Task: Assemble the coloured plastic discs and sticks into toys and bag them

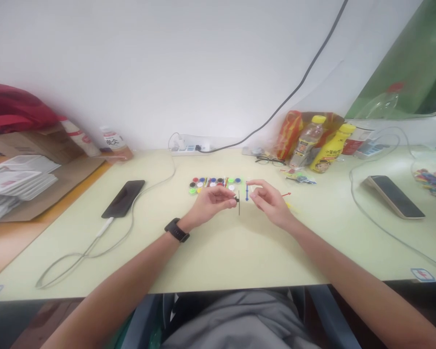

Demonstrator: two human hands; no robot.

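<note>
My left hand is closed in a pinch on a small black part. From it a thin dark blade-like piece stands out, seen nearly edge-on. Just across a narrow gap, my right hand has its fingers bent, with a thin blue piece at the fingertips; the exact grip is hard to see. Behind the hands lie several small round pieces in many colours, partly covered by my left hand. A thin red piece and a yellow piece show beside my right hand.
A phone with a charging cable lies left. Eyeglasses, bottles and a small plastic packet are at the back right. Another phone rests at right, near colourful pieces. A power strip sits against the wall.
</note>
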